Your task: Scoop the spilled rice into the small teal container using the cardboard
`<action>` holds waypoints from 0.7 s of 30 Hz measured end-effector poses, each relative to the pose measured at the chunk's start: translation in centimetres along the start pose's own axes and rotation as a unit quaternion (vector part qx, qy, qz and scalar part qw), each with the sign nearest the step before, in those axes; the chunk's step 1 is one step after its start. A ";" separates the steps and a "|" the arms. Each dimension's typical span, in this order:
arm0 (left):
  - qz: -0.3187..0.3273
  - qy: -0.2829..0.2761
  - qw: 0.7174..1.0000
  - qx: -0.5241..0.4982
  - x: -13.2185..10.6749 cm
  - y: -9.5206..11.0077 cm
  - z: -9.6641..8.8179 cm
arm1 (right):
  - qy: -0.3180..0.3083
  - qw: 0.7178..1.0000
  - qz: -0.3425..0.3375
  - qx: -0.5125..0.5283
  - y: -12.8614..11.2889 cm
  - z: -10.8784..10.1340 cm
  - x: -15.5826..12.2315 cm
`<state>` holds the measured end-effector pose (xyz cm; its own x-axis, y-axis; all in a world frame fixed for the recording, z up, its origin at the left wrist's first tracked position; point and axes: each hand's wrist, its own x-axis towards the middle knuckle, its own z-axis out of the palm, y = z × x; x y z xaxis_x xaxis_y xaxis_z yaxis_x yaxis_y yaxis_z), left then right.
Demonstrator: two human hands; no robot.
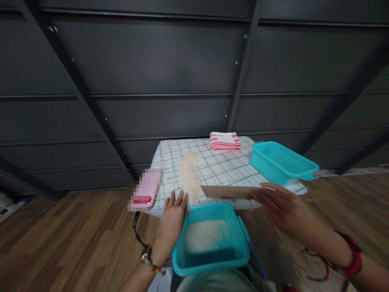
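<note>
My left hand lies with its fingers stretched out on the near edge of the checked tablecloth. Its thumb side is by the rim of a teal plastic container, which holds white grains that look like rice. A long pile of the same grains runs across the cloth just beyond my fingertips. My right hand grips one end of a flat brown strip, perhaps cardboard or thin wood. The strip's far tip is at the right side of the pile, above the container's far rim.
On the small table's white checked cloth sits a folded pink-and-white towel at the back. A second teal container stands at the right edge. A pink blurred item is at the left edge. Behind rises a dark panelled wall.
</note>
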<state>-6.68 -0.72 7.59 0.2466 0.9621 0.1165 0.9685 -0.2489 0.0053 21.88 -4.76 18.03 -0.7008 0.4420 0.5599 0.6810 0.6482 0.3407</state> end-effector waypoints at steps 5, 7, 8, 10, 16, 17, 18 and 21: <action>0.007 -0.010 1.000 0.013 0.1 0.0 -0.2 | -0.022 0.999 0.037 -0.032 2.3 3.1 1.4; 0.006 -0.015 1.000 0.020 0.1 0.0 -0.2 | -0.007 0.998 0.023 -0.056 2.7 4.7 2.2; 0.006 -0.015 1.000 0.024 0.1 0.0 -0.2 | -0.001 0.998 0.014 -0.065 2.8 5.4 2.7; 0.010 -0.009 0.999 0.029 0.1 -0.1 -0.1 | 0.001 0.997 0.005 -0.072 3.0 6.8 3.7; 0.013 0.005 1.000 0.023 0.0 -0.2 0.4 | -0.013 1.000 -0.015 -0.022 2.7 8.9 4.9; 0.012 0.005 1.000 0.021 0.0 -0.2 0.4 | -0.009 1.000 -0.021 -0.009 2.6 8.8 4.8; 0.011 0.005 1.000 0.020 0.0 -0.2 0.4 | -0.005 1.000 -0.027 0.005 2.5 8.6 4.6; 0.011 0.007 1.000 0.014 0.0 -0.2 0.4 | 0.003 0.999 -0.039 0.035 2.4 7.8 3.9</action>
<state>-6.80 -0.59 7.19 0.2679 0.9546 0.1305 0.9634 -0.2668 -0.0262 19.11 3.35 15.09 -0.7501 0.3840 0.5384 0.6074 0.7222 0.3310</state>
